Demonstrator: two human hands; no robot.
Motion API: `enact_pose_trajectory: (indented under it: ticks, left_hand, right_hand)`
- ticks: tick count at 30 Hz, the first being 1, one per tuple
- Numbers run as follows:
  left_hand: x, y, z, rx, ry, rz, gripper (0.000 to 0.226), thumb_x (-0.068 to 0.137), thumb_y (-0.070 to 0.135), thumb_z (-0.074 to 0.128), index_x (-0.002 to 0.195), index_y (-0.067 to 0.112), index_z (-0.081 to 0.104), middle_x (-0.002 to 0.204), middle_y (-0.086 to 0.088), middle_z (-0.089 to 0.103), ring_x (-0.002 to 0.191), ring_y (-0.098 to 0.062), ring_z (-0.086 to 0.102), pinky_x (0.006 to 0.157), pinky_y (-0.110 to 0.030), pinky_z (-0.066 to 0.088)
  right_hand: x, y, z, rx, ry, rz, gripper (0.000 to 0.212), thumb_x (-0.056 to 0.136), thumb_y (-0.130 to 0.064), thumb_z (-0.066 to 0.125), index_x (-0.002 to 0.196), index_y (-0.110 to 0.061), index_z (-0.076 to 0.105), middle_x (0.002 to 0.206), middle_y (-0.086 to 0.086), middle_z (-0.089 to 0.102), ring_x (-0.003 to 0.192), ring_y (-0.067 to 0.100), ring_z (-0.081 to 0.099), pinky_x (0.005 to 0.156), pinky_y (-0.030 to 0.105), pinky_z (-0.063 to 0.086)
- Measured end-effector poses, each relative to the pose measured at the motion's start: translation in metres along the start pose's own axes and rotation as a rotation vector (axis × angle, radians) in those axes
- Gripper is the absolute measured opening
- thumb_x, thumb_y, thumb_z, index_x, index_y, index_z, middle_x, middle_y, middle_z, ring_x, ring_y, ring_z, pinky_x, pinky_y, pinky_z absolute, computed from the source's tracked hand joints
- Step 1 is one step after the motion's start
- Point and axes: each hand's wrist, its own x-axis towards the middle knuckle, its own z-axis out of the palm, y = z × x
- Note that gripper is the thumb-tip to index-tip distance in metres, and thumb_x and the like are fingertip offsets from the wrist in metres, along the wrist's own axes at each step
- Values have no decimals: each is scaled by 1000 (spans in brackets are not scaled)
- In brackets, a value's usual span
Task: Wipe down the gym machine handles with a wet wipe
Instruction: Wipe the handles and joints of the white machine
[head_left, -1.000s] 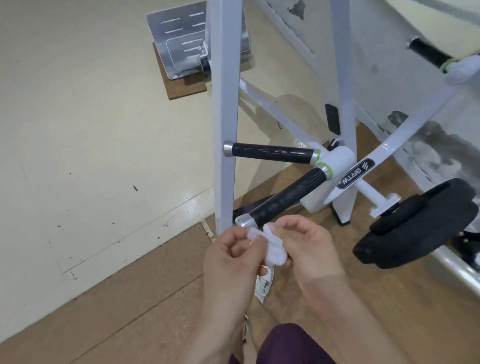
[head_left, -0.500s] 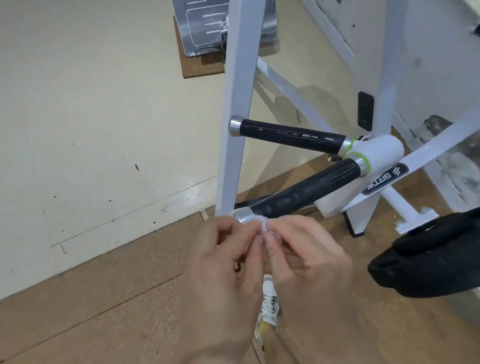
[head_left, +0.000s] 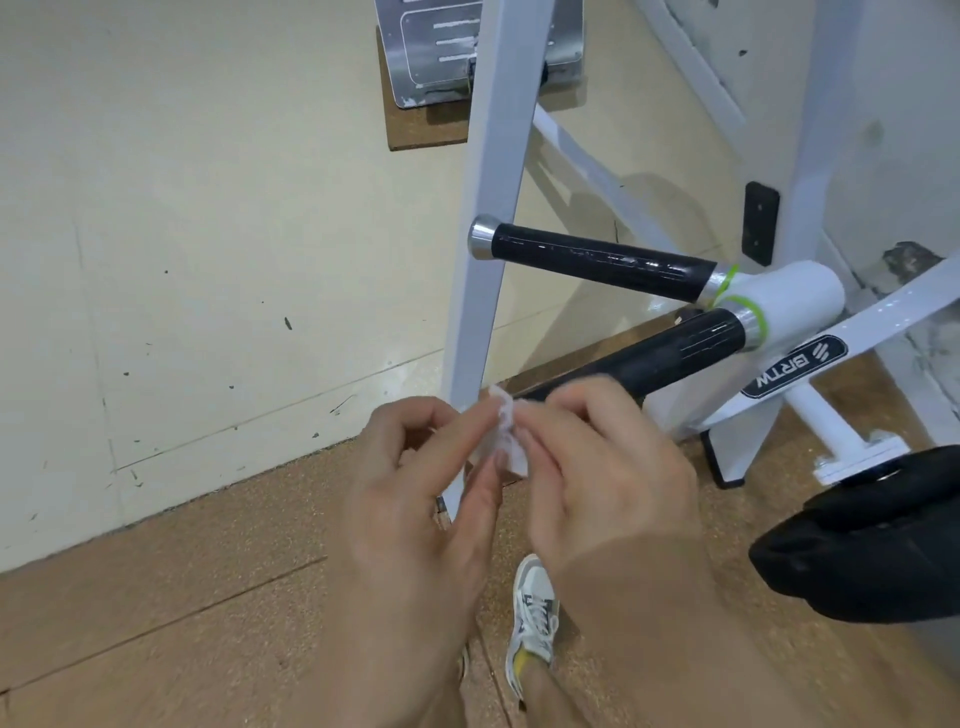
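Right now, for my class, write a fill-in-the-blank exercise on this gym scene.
The left hand and right hand pinch a crumpled white ____.
The upper handle and lower handle have ____ grips.
The ring at the lower handle's base is ____.
Missing words: wipe; black; green.

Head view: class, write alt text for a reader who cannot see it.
A left-hand grip and a right-hand grip pinch a small crumpled white wet wipe between them, covering the near end of the lower black cylindrical handle of a white metal gym machine.
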Motion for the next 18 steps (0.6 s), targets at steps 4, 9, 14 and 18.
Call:
enact_pose_trajectory:
  ticks: [4,9,14,18]
  left_hand:
    - [-4,-3,1,113,31,50,33,86,25,57,117,22,66,112,4,59,94,-13,56,82,-14,41]
    - [-2,0,0,168,-72,195,38,88,19,48,123,15,65,126,4,62,115,-10,54,98,-18,41]
    - [-4,-1,9,316,-133,254,42,94,34,47,124,10,63,127,-5,63,117,-24,58,94,-45,49]
    - [24,5,12,368,-229,244,44,91,37,46,127,17,61,101,5,69,88,-16,56,71,-21,37]
  right_hand:
    - [15,-4,12,29,21,57,14,76,-7,58,76,-5,72,76,7,60,60,24,57,49,32,49]
    - [9,0,15,66,33,60,28,83,-11,48,90,-6,75,86,6,64,73,24,62,63,34,52]
    - [-31,-1,4,202,70,146,42,86,-5,41,118,-10,68,124,-3,63,110,6,59,97,14,43]
    - [-44,3,6,284,70,216,52,79,7,50,122,-16,66,133,-10,58,118,0,55,101,15,41]
